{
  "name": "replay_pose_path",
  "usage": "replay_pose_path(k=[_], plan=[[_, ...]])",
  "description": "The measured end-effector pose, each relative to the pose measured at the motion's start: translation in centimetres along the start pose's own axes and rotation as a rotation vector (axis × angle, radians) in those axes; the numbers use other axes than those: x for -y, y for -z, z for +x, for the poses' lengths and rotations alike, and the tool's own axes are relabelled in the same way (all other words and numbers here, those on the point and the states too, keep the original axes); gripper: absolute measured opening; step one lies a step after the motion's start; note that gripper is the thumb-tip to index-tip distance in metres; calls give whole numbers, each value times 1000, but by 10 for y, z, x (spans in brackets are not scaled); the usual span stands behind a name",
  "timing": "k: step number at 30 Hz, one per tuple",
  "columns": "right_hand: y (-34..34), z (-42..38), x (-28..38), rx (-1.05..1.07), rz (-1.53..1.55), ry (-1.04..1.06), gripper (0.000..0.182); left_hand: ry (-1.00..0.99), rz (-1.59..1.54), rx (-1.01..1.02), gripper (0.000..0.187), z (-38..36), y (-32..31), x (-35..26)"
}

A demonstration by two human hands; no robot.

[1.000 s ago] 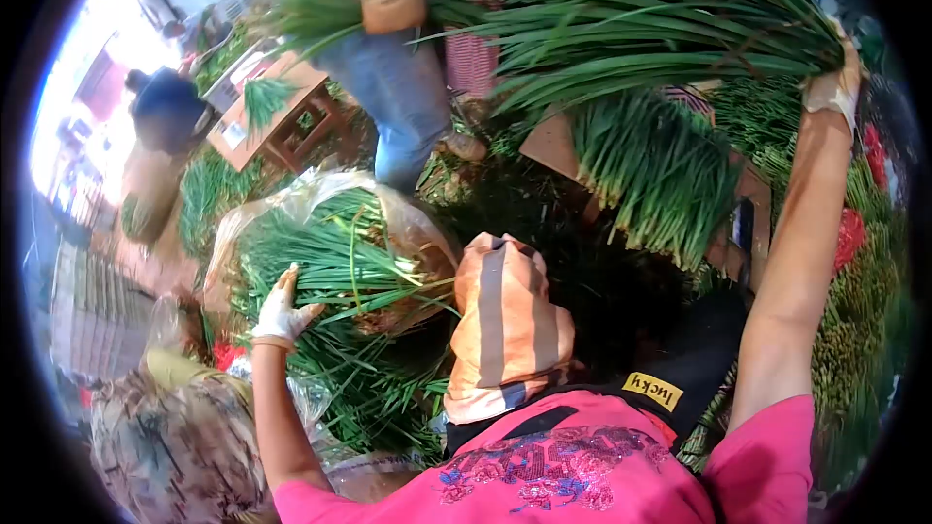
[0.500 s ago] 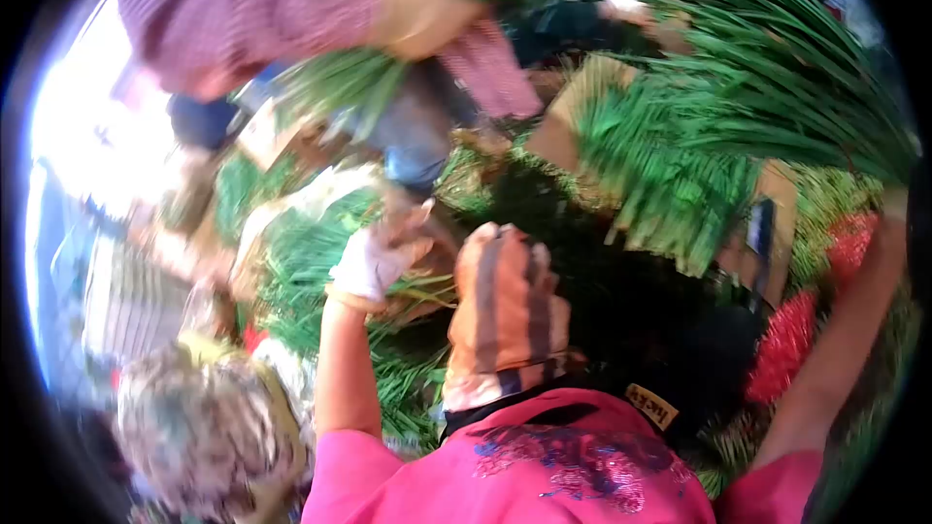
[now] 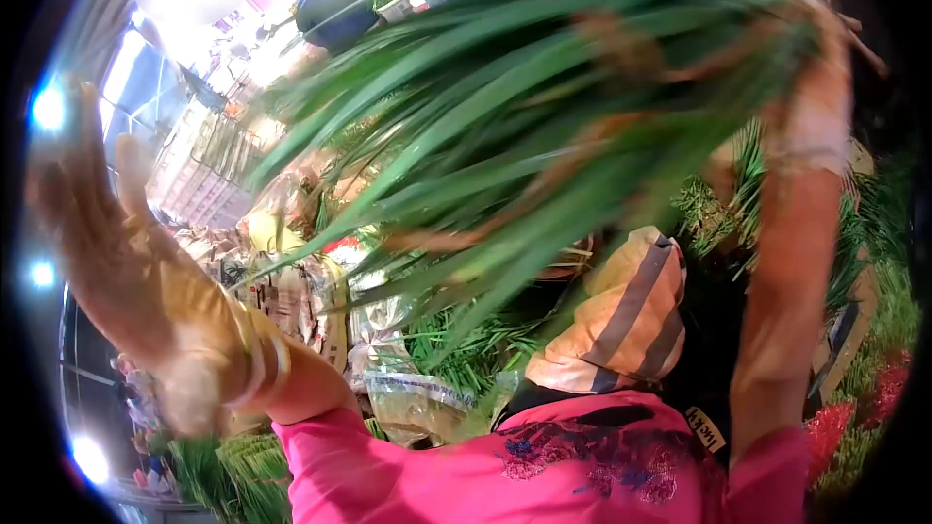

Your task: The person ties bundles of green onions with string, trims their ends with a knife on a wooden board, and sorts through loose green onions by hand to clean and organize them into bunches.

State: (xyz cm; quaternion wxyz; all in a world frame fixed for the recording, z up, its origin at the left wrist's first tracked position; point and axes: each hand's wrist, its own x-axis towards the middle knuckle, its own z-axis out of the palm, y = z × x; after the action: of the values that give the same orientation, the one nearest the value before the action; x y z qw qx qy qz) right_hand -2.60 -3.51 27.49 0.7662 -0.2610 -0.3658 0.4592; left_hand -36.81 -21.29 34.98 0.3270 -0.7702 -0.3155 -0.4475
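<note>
A large bunch of long, flat green leaves point(image 3: 544, 126) sweeps across the upper middle of the head view, its outer tips blurred. My right hand point(image 3: 814, 78), high at the right, is closed around the gathered end of the bunch. At the far left my left hand point(image 3: 146, 272) is raised in a pale glove, with fingers stretched apart and nothing in them. The leaf tips trail toward that hand but do not visibly reach its palm. Below the leaves shows an orange cloth with dark stripes point(image 3: 621, 320), close to my pink shirt.
More cut greens point(image 3: 476, 340) lie beside a clear plastic bag point(image 3: 417, 403) below the bunch. Red netting-like material point(image 3: 830, 422) is at the lower right. Another bundle of greens point(image 3: 248, 475) lies lower left. A person in dark blue point(image 3: 335, 12) is in the background.
My right hand has swung the leaf bunch up and across the view. My left hand has moved from the middle to the far left. The view has turned, and the purple-sleeved person is gone from it.
</note>
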Motion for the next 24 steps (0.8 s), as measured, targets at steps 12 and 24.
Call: replay_pose_path(k=[12,24], plan=[[-167,-99,-245,187,353,-890,43,543,314,881,118,-108,-34,30],[19,-93,-217,804,-227,-306,77,1047,-222,808,115,-367,-174,72]])
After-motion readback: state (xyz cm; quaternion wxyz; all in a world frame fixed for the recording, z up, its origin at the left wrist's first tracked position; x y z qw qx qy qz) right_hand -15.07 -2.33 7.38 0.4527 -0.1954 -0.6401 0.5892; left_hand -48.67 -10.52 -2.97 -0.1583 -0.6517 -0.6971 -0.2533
